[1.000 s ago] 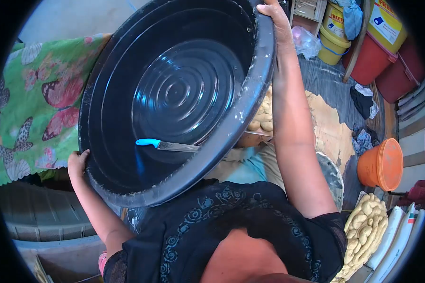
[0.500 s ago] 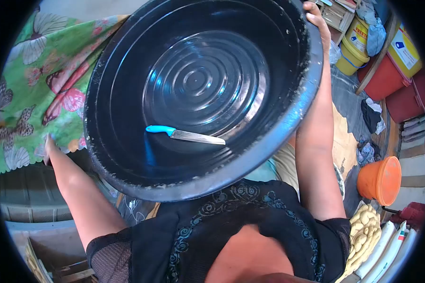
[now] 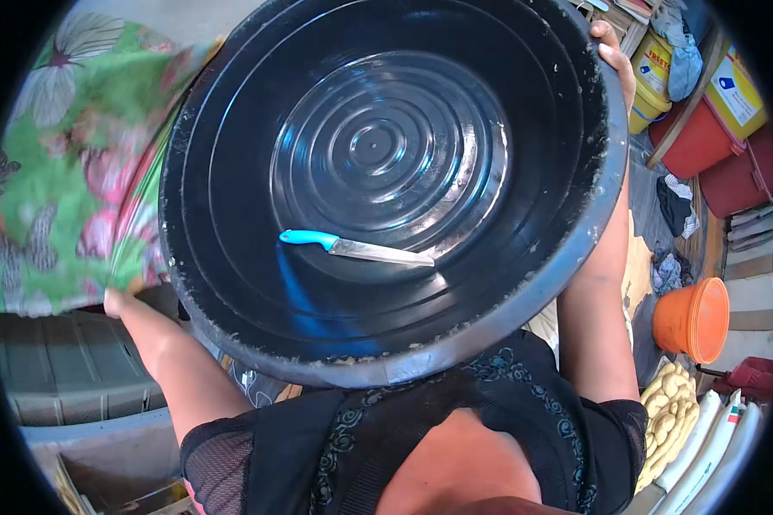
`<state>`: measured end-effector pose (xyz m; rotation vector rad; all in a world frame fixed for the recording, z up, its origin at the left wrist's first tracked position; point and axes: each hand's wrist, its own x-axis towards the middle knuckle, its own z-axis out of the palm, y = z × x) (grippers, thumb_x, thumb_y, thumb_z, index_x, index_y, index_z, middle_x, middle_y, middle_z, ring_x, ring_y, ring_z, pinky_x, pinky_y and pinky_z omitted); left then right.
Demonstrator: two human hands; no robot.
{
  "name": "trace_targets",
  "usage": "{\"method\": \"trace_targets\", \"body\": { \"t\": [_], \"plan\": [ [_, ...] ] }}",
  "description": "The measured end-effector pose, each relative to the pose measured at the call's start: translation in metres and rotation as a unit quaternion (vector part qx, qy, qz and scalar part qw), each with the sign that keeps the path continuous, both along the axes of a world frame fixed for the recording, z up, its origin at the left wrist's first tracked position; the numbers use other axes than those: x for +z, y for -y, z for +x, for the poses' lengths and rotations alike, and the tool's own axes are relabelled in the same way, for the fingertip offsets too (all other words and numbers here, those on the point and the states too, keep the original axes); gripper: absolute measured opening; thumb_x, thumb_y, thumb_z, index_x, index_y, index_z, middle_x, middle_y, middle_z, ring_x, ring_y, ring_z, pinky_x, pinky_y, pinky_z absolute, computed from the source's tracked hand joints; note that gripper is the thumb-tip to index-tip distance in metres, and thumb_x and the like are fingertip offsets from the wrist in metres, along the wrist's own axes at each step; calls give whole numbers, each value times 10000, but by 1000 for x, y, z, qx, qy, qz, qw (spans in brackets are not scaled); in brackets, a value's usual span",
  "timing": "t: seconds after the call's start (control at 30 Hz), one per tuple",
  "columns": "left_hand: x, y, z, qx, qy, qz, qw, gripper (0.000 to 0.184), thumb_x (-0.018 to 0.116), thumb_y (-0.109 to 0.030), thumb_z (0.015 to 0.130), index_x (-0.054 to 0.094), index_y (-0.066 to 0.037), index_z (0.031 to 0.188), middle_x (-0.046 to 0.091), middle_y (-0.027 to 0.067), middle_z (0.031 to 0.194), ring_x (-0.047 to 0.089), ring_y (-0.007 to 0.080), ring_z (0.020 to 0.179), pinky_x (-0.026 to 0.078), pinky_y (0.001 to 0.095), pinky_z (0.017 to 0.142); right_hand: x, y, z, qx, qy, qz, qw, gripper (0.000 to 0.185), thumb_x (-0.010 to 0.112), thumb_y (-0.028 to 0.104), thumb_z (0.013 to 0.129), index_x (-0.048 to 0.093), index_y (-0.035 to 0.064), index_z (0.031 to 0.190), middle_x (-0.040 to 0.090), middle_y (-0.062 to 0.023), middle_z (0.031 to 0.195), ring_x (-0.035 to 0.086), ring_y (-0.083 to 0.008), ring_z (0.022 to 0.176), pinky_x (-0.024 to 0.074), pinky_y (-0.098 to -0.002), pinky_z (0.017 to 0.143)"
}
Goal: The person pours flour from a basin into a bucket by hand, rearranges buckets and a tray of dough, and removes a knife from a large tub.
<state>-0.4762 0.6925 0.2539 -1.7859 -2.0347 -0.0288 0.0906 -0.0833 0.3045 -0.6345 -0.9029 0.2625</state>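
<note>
A large black plastic basin (image 3: 386, 202) is held up tilted in front of my chest, its inside facing me. Within it lies a knife (image 3: 361, 249) with a blue handle, the blade pointing right. My right hand (image 3: 617, 64) grips the basin's far right rim, fingers curled over the edge. Down at the left, my left hand (image 3: 120, 305) is closed at the lower edge of a green butterfly-print cloth (image 3: 69, 172); folds run from it, and the fingers are mostly hidden. The basin's left rim overlaps the cloth.
An orange bucket (image 3: 691, 319) stands on the floor at right. Behind it are red tubs (image 3: 704, 142), yellow buckets (image 3: 653, 73) and crumpled clothes (image 3: 677, 206). Yellow braided material (image 3: 668, 408) and white packets (image 3: 704, 442) lie at lower right. A grey surface (image 3: 69, 369) is below the cloth.
The basin has shifted right and slightly toward me, with the knife still inside. My left hand has moved right and lower, drawing the cloth into folds.
</note>
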Motion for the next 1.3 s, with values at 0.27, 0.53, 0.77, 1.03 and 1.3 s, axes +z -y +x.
{"method": "trace_targets", "body": {
  "t": [0.27, 0.53, 0.77, 1.03, 1.3],
  "plan": [
    [46, 130, -75, 246, 125, -116, 954, 396, 644, -253, 745, 586, -155, 1124, 551, 80, 1171, 561, 246, 1044, 484, 428, 807, -7, -15, 0, -71, 110, 47, 990, 259, 459, 122, 832, 466, 58, 1084, 551, -182, 1089, 609, -238, 950, 530, -304, 742],
    [28, 112, -248, 410, 227, 55, 882, 828, 755, -268, 580, 318, -102, 1264, 282, 220, 1298, 353, 367, 1184, 360, 538, 900, -13, -8, 19, 6, 191, 132, 973, 275, 422, -7, 840, 489, 27, 1105, 412, -228, 1232, 522, -334, 1077, 461, -389, 918],
    [51, 220, -74, -158, 281, 681, 658, 404, 717, -104, 696, 513, 8, 1026, 436, 163, 1081, 448, 290, 981, 408, 475, 797, 2, -48, -41, -74, 287, 181, 938, 272, 419, 25, 853, 498, 38, 1114, 394, -200, 1251, 497, -320, 1106, 432, -376, 953],
    [123, 350, 197, -681, 265, -318, 604, 306, 607, -128, 813, 583, 9, 1086, 599, 66, 1021, 549, 155, 980, 421, 286, 866, 4, -37, -22, -82, 341, 172, 921, 273, 440, 30, 856, 496, 52, 1122, 329, -206, 1288, 475, -316, 1124, 431, -369, 954],
    [41, 384, 308, -638, -374, -510, 440, 274, 675, -226, 676, 665, -38, 875, 603, 162, 951, 570, 307, 968, 444, 392, 802, 15, -19, -38, 79, 89, 28, 992, 303, 467, 164, 822, 436, 65, 1107, 533, -204, 1110, 579, -268, 979, 484, -317, 835]
  ]
}}
